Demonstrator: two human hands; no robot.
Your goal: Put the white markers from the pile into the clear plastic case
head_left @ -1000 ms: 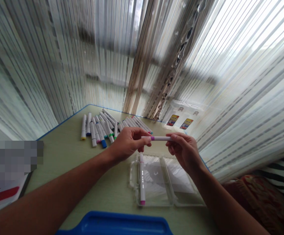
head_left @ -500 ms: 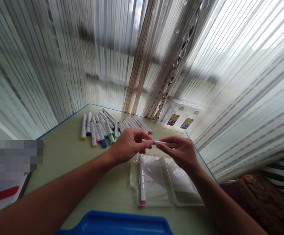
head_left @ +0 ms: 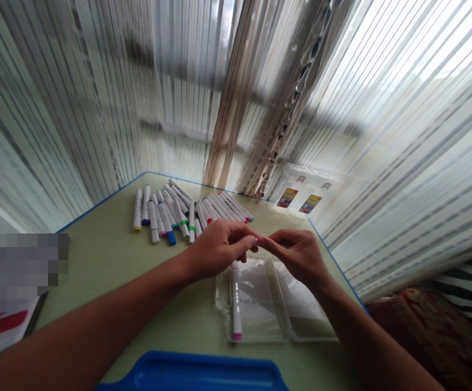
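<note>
My left hand point(head_left: 222, 245) is closed in a pinch above the clear case. Its fingers wrap a white marker, which they now hide almost wholly. My right hand point(head_left: 299, 251) meets it from the right, finger and thumb closed at the same spot, touching the left fingertips. Below lies the open clear plastic case point(head_left: 260, 341), its two halves spread flat. One white marker with a pink end point(head_left: 236, 309) rests along the left side of the case.
Several white markers with coloured ends point(head_left: 171, 214) lie in a loose pile at the back. A clear case with two labels point(head_left: 301, 190) stands at the back right. A blue tray point(head_left: 203, 372) sits at the near edge; a string curtain point(head_left: 179, 98) hangs behind the table.
My right fingers have slid left along the marker until they meet my left fingertips. The marker, visible between the hands before with its purple band, is now covered.
</note>
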